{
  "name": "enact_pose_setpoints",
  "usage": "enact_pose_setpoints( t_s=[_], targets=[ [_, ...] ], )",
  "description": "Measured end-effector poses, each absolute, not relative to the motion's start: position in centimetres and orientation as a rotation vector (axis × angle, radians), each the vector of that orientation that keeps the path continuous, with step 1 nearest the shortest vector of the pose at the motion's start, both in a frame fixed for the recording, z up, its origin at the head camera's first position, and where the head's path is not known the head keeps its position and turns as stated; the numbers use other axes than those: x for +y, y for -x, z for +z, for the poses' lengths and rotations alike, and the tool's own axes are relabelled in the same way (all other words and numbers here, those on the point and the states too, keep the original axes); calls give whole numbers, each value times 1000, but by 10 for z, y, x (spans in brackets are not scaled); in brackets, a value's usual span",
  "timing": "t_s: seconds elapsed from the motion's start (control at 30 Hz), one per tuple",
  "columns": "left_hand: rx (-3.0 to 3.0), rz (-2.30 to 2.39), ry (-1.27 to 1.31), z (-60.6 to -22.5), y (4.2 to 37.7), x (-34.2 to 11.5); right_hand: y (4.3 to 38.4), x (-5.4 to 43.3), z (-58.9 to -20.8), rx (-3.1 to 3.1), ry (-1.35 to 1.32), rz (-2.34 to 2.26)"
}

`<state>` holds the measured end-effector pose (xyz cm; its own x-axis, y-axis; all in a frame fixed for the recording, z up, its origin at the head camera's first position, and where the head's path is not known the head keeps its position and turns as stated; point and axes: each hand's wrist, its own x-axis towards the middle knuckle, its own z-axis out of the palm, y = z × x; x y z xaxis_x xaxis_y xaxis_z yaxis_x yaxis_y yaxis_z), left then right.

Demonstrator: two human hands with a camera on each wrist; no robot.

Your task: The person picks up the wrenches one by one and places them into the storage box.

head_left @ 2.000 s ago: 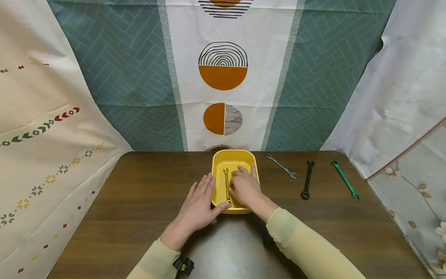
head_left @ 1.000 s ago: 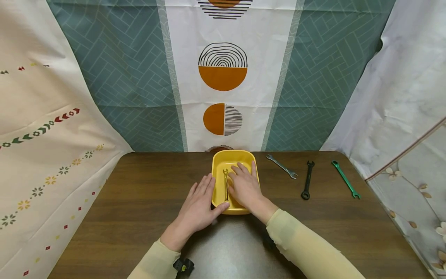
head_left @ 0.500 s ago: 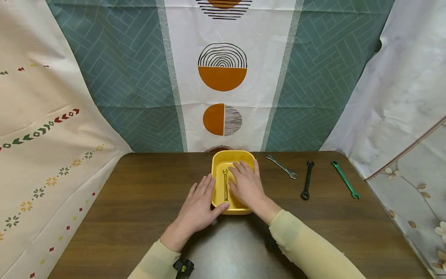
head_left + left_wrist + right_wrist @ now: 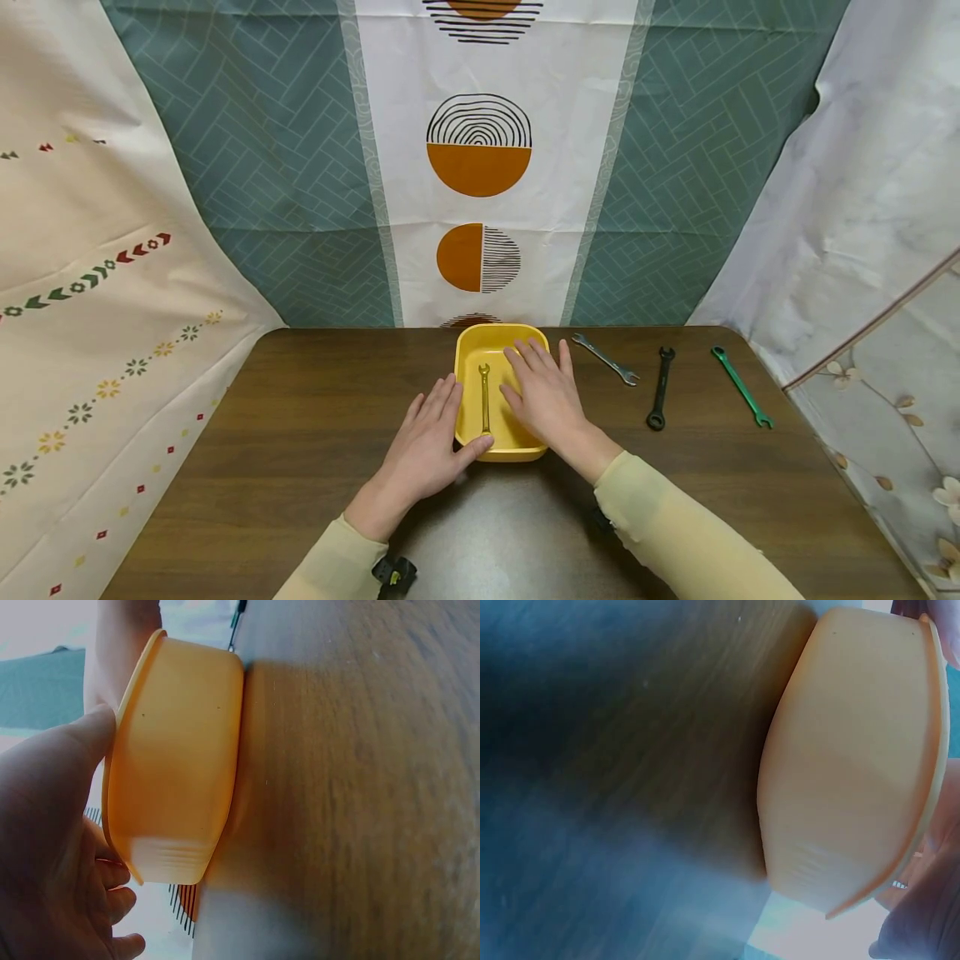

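Note:
A yellow plastic tray (image 4: 513,455) stands on the wooden table with a gold combination wrench (image 4: 485,400) lying lengthwise in its left half. My left hand (image 4: 422,457) rests against the tray's left side, fingers straight, thumb over the near rim by the wrench's lower end. In the left wrist view its thumb meets the rim of the tray (image 4: 176,757). Over the tray's right half and right rim is my right hand (image 4: 546,402), fingers straight and spread, apart from the wrench and holding nothing. The right wrist view shows the tray's outer wall (image 4: 847,765), fingers beside its rim.
On the table (image 4: 337,400) right of the tray lie a silver open-end wrench (image 4: 606,359), a black combination wrench (image 4: 661,389) and a green one (image 4: 742,387). A patterned curtain (image 4: 300,167) hangs behind the table's far edge.
My right hand has let go of the gold wrench, straightened its fingers and moved right. The wrench's lower end has shifted slightly left, so it lies straighter. My left hand has stayed put.

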<state>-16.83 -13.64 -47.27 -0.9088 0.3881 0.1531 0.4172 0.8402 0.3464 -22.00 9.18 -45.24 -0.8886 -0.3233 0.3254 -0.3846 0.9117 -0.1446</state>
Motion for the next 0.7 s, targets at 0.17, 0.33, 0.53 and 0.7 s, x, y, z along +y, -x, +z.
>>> enact_pose_setpoints(
  t_s=[0.17,0.33,0.53,0.7],
  targets=[
    [-2934,-578,648,-474,169,-136,219,99,-452,-2757,-543,278],
    [-2948,-577,647,-474,169,-136,217,108,-450,-2736,-553,268],
    [-2951,-603,636,-473,169,-136,216,116,-449,-2762,-543,242],
    [-2948,-608,638,-471,168,-136,215,123,-447,-2768,-537,233]
  ],
)
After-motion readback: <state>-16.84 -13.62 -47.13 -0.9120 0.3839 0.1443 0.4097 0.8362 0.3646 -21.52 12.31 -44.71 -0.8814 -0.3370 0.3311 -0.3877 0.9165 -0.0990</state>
